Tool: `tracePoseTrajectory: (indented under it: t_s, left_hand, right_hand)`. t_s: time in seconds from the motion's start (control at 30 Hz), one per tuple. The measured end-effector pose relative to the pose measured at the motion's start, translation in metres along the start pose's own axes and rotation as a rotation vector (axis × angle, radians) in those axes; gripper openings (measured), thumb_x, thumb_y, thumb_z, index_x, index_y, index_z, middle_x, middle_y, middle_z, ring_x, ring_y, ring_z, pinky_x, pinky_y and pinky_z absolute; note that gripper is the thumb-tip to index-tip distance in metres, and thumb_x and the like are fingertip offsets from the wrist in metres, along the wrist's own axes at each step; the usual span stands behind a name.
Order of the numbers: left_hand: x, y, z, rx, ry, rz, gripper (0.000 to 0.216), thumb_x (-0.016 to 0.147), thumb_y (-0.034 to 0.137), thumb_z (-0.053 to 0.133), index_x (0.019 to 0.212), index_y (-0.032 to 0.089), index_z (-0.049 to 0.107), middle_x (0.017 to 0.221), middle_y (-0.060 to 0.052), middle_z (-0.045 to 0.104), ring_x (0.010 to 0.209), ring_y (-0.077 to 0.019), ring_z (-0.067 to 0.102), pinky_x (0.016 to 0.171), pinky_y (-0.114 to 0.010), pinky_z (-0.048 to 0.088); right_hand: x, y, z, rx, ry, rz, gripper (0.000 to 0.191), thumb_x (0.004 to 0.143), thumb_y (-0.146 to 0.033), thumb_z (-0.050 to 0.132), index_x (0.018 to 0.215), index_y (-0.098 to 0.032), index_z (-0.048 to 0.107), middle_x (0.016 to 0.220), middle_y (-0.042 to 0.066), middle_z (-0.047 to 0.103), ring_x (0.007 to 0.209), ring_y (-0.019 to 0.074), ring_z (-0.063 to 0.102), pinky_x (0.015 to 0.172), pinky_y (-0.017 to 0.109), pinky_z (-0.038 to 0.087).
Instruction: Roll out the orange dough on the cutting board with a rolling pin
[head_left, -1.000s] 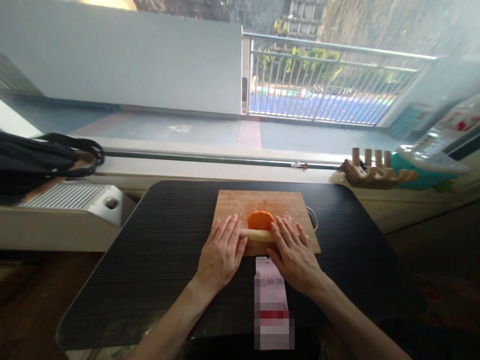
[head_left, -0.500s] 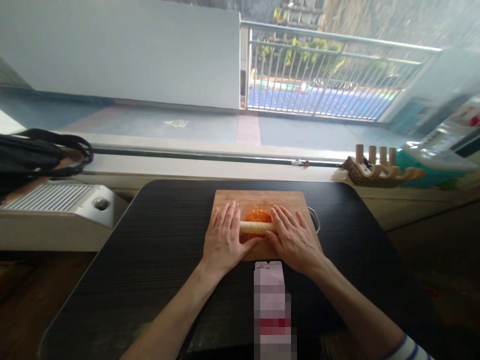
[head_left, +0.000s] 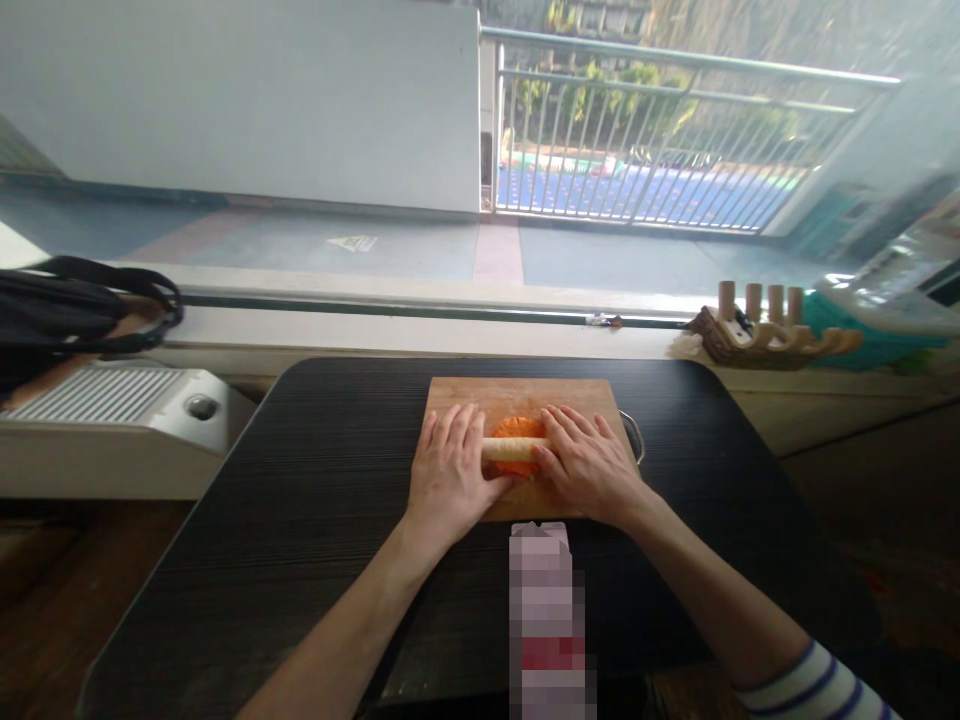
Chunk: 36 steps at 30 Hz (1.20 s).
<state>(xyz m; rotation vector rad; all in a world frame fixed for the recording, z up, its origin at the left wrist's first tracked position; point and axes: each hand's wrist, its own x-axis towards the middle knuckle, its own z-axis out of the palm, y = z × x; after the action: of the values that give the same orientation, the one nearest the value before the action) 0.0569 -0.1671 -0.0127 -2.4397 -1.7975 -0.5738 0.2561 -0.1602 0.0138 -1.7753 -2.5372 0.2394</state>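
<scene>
A wooden cutting board [head_left: 517, 392] lies on a dark table [head_left: 322, 480]. On the board sits a flat piece of orange dough [head_left: 517, 428] with a pale wooden rolling pin [head_left: 514, 449] lying across it. My left hand [head_left: 450, 472] rests flat on the pin's left end, fingers stretched forward. Over the pin's right end lies my right hand [head_left: 589, 467], also flat with fingers extended. Both palms press down on the pin, hiding its ends.
A phone [head_left: 546, 615] lies on the table just in front of the board. A metal appliance [head_left: 112, 405] and a black bag [head_left: 67, 310] sit at the left. A wooden rack [head_left: 765, 335] stands on the sill at the right. Beyond is a window.
Both hands and the rolling pin have moved away from me, up over the orange dough. More of the dough now lies under and near the pin.
</scene>
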Motion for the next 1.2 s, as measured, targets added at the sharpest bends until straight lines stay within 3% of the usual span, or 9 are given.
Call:
tracePoseTrajectory:
  t_s: [0.2, 0.37, 0.9, 1.2]
  left_hand:
    - [0.004, 0.001, -0.003, 0.024, -0.052, -0.023, 0.084, 0.07, 0.065, 0.063, 0.132, 0.011, 0.049, 0.137, -0.016, 0.052, 0.131, -0.0317, 0.041, 0.115, -0.048, 0.022]
    - [0.009, 0.002, -0.006, 0.048, -0.097, -0.037, 0.092, 0.067, 0.071, 0.061, 0.135, 0.011, 0.046, 0.142, -0.018, 0.045, 0.132, -0.0328, 0.038, 0.114, -0.047, 0.024]
    - [0.02, -0.007, -0.004, 0.131, -0.139, 0.028, 0.106, 0.063, 0.081, 0.054, 0.145, 0.016, 0.032, 0.155, -0.015, 0.025, 0.142, -0.0309, 0.023, 0.116, -0.048, 0.012]
    - [0.024, -0.011, -0.003, 0.09, -0.122, 0.079, 0.11, 0.062, 0.079, 0.057, 0.147, 0.015, 0.029, 0.155, -0.015, 0.024, 0.142, -0.0322, 0.022, 0.116, -0.051, 0.009]
  right_hand:
    - [0.008, 0.002, -0.005, 0.024, -0.018, 0.0, 0.059, 0.097, -0.051, 0.022, 0.141, -0.016, 0.04, 0.147, 0.011, 0.042, 0.137, 0.0261, 0.032, 0.11, 0.052, 0.024]
    - [0.015, 0.005, -0.006, 0.021, 0.006, -0.009, 0.051, 0.097, -0.049, 0.025, 0.137, -0.023, 0.045, 0.146, 0.008, 0.044, 0.136, 0.0269, 0.033, 0.109, 0.059, 0.021]
    - [0.033, 0.009, -0.008, 0.017, 0.035, -0.024, 0.044, 0.098, -0.046, 0.025, 0.13, -0.029, 0.05, 0.141, 0.007, 0.047, 0.131, 0.0274, 0.038, 0.105, 0.062, 0.024]
    - [0.043, 0.007, -0.007, -0.002, 0.068, 0.03, 0.041, 0.098, -0.04, 0.023, 0.125, -0.029, 0.052, 0.136, 0.006, 0.051, 0.128, 0.0265, 0.04, 0.104, 0.066, 0.021]
